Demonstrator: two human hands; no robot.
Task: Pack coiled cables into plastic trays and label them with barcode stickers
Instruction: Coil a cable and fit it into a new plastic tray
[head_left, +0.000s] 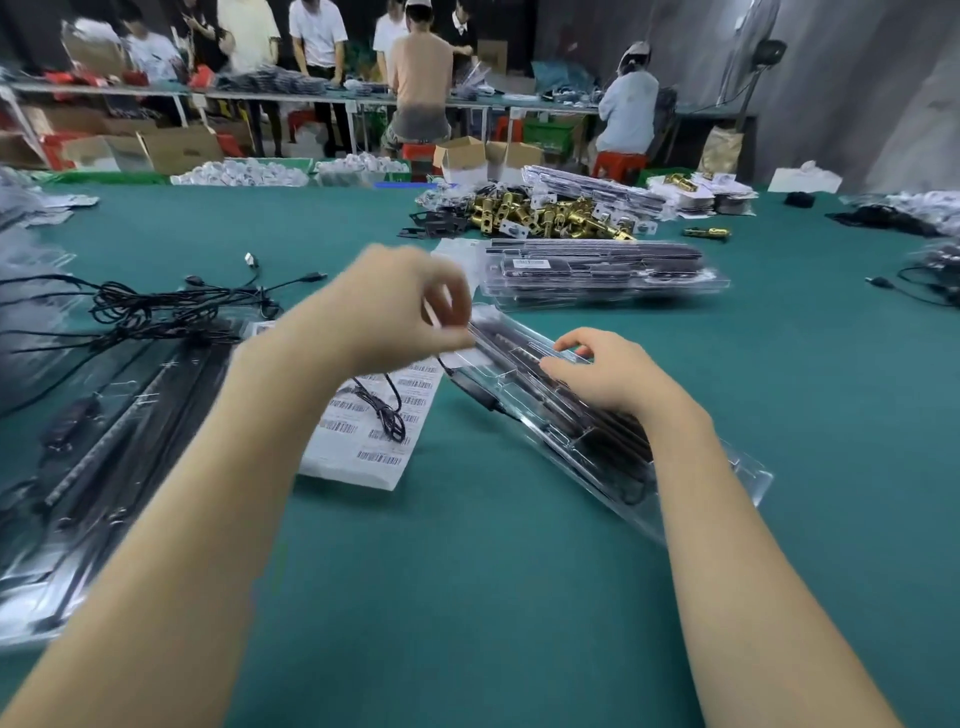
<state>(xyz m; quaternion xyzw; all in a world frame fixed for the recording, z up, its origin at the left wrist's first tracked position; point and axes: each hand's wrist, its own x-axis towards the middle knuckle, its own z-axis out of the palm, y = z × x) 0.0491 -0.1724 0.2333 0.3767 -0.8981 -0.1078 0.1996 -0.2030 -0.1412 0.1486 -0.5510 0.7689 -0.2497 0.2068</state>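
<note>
A long clear plastic tray (582, 436) lies diagonally on the green table, with dark strips and a black cable inside. My right hand (602, 374) rests on the tray's upper half, fingers curled over its lid. My left hand (410, 306) hovers at the tray's far end and pinches a small white barcode sticker (460, 353) between thumb and fingers, right at the tray's surface. A white sheet of barcode stickers (374, 431) lies left of the tray, with a coiled black cable (384, 410) lying on it.
A stack of packed trays (597, 275) sits behind. Loose black cables (156, 306) and more trays (104, 447) lie at the left. Brass lock parts (545, 213) are piled farther back. Several people work at a far bench.
</note>
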